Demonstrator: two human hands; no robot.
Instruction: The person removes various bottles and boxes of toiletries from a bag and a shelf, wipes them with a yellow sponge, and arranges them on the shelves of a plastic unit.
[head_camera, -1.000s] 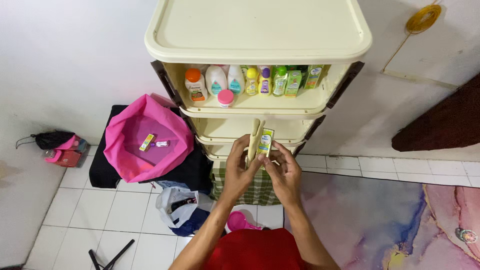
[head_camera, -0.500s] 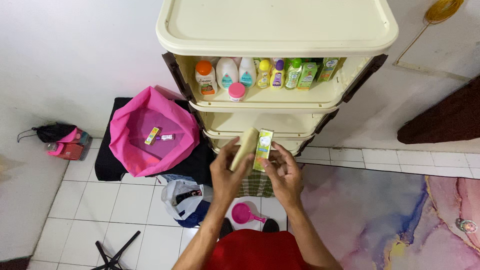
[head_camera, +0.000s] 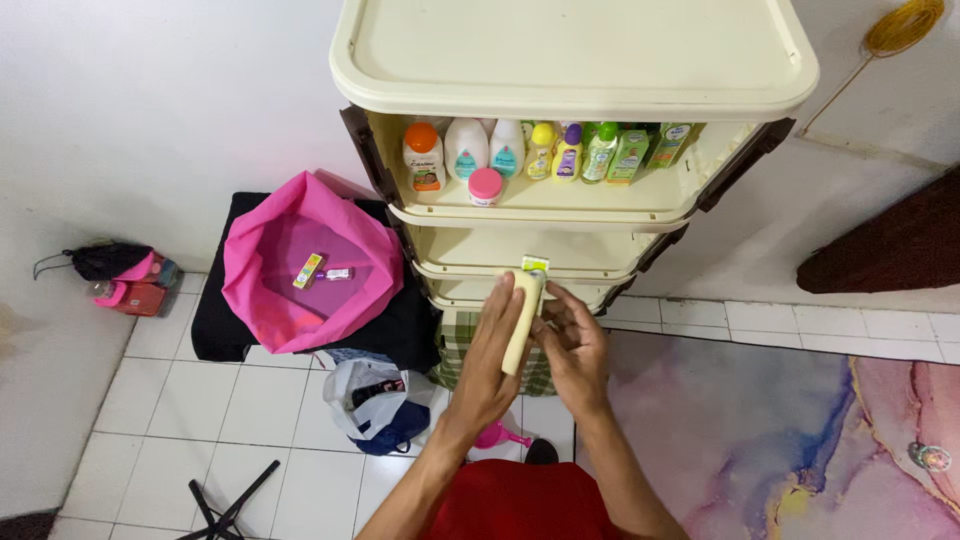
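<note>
A tall cream plastic drawer cabinet (head_camera: 575, 50) is standing against the white wall, its broad flat top filling the upper part of the view. Its top drawer (head_camera: 560, 200) is standing pulled open, and a row of bottles (head_camera: 545, 150) is lining the back of it: one with an orange cap at the left, white ones beside it, then yellow, green and boxed ones, with a small pink-lidded jar (head_camera: 485, 186) sitting in front. Two lower drawers are showing below, one stepped under the other.

To the right of the cabinet a marbled pink and purple rug (head_camera: 760, 420) is lying over the white tiled floor (head_camera: 200, 410). To the left a pink fabric bag (head_camera: 300, 265) is sitting open on a black base, with a small yellow box (head_camera: 308, 270) and a small tube lying inside it. A white plastic bag (head_camera: 365, 400) is slumping on the tiles just below it.

In front of the lower drawers the person's left hand (head_camera: 495, 350) is wrapping its grip around a slim cream bottle (head_camera: 520, 320), which is being held nearly upright. The right hand (head_camera: 570, 345) is touching the bottle from the other side, fingers curled narrowly; whether it is truly gripping is not clear. A small yellow-green carton (head_camera: 535, 264) is peeking out just above the bottle's top, mostly hidden behind it.
</note>
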